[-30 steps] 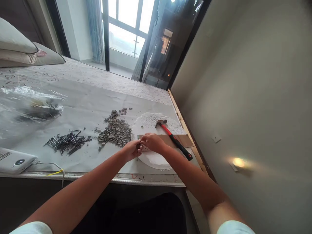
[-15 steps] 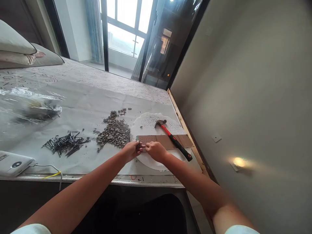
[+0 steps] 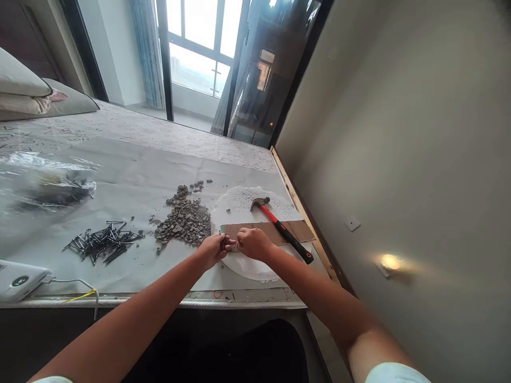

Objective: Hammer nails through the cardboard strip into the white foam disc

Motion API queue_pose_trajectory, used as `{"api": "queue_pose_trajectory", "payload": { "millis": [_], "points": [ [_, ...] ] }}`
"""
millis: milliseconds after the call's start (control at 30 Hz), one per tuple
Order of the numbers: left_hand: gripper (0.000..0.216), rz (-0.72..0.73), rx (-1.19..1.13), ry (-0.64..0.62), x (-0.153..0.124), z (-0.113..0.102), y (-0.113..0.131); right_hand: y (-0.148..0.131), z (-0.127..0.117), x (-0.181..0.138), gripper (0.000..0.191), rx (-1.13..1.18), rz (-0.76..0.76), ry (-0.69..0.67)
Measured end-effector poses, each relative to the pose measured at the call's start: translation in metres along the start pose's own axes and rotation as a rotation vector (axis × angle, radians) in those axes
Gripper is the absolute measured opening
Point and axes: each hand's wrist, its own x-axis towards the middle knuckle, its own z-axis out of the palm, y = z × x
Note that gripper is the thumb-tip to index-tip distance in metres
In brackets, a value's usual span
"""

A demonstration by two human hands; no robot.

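Note:
My left hand (image 3: 213, 249) and my right hand (image 3: 252, 242) meet over the near left end of a brown wooden strip (image 3: 295, 230) that lies on a white round foam pad (image 3: 239, 199). Both hands are closed in a pinch; something small and dark sits between their fingertips, too small to name. A hammer (image 3: 279, 226) with a red and black handle lies across the strip, its head on the pad. A heap of grey rubble (image 3: 184, 218) lies just left of the pad. Farther left is a pile of dark nails (image 3: 101, 242).
A grey sheet (image 3: 131, 170) covers the work surface. A clear plastic bag (image 3: 43, 181) lies at far left, a white power bank (image 3: 18, 279) with a cable at the near left edge. Pillows (image 3: 24, 90) rest behind. A beige wall (image 3: 399, 133) rises on the right.
My right hand has slid a little toward me and off the strip's top, closer to my left hand. The view has shifted slightly right. Nothing else moved.

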Motion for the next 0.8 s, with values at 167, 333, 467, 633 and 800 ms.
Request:
{"api": "queue_pose_trajectory", "payload": {
  "millis": [167, 333, 467, 633, 800],
  "points": [
    [0.017, -0.013, 0.0, 0.012, 0.0, 0.0, 0.001, -0.001, -0.013, 0.004, 0.01, 0.134, 0.094, 0.069],
    [0.021, -0.028, 0.007, 0.031, -0.002, 0.002, 0.003, 0.003, -0.038, 0.013, 0.02, 0.247, 0.135, 0.141],
    [0.023, -0.096, -0.013, -0.051, -0.005, 0.003, 0.005, -0.001, -0.034, 0.018, 0.018, 0.302, 0.077, 0.1],
    [0.019, -0.123, -0.02, -0.119, -0.005, 0.002, 0.006, 0.002, -0.018, 0.015, 0.022, 0.233, 0.056, 0.098],
    [0.019, -0.095, -0.052, -0.037, -0.003, 0.004, 0.008, 0.009, -0.007, 0.003, 0.021, 0.083, -0.014, 0.007]
  ]
}}
